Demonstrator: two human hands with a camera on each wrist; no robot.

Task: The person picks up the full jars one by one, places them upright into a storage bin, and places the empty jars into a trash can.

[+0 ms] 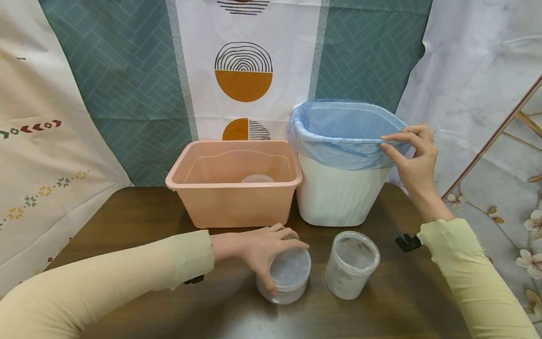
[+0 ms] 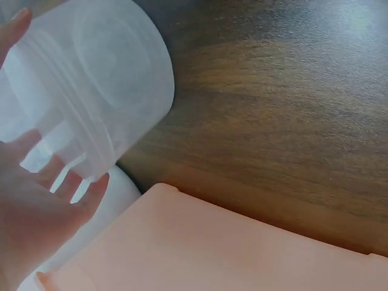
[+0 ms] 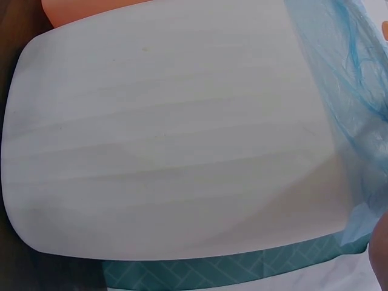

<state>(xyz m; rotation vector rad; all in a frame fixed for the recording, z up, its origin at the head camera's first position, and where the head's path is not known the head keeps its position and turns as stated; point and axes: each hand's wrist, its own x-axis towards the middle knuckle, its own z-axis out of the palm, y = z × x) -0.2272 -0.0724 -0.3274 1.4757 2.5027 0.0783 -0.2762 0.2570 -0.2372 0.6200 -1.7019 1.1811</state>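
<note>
My left hand (image 1: 264, 249) grips a short, round, translucent plastic container (image 1: 292, 273), thumb on the near side and fingers over the far rim. In the left wrist view the container (image 2: 124, 70) shows its base and side, with several fingertips against its rim. At the right, my right hand (image 1: 417, 162) pinches the front right rim of a white trash bin (image 1: 338, 195) between thumb and fingers, over its blue bin liner (image 1: 338, 155). The right wrist view is filled by the bin's side (image 3: 170, 133), with the liner (image 3: 357, 85) along one edge.
A taller clear plastic tub (image 1: 347, 278) stands right of the left hand's container. Behind them, a pink plastic basin (image 1: 237, 205) sits left of the bin, with a translucent round piece (image 1: 257, 178) inside. All stand on a dark wooden table (image 1: 139, 216) before patterned cloth (image 1: 127, 94).
</note>
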